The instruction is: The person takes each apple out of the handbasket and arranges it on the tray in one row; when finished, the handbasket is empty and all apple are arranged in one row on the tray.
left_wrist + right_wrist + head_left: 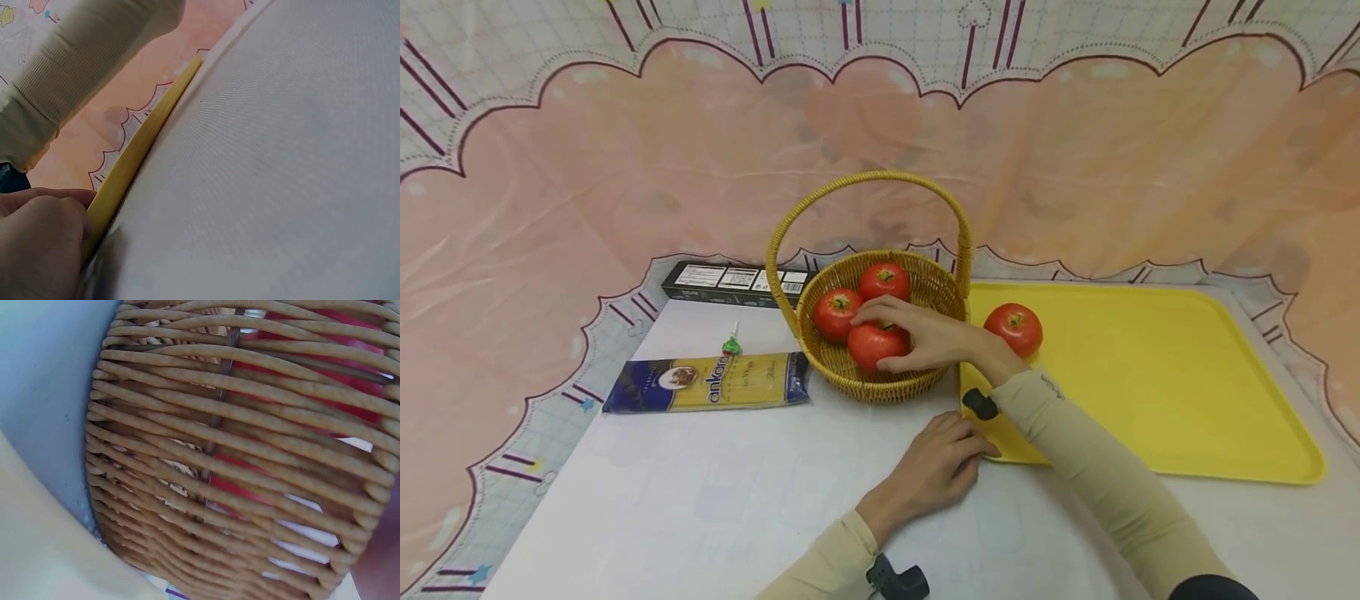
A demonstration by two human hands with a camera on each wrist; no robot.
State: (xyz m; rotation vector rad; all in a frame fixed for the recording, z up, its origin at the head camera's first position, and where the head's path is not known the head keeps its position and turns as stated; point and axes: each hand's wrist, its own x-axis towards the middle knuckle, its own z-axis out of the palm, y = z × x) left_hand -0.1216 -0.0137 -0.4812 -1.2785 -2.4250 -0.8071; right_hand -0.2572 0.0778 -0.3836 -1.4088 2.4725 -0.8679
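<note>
One tomato sits in the grip of the right hand, thumb on its near side and fingers over its far side; it is inside the yellow wicker basket, into which that hand reaches; a second tomato lies just left of the right hand's fingers, a third tomato just beyond them, both in the basket too; the basket's handle arches upright past the hand. The left hand, nearer the body than the right, has its bent fingers holding the rim of the yellow tray at the corner; the tray spreads out to the right of both hands; on it, close beside the right hand's wrist, rests a fourth tomato. Left of the right hand, outside the basket, lies a long packet printed in blue and yellow; a small green lollipop lies at its far edge; farther off on the same side is a black box, partly behind the basket; a white tabletop lies under the left hand.
</note>
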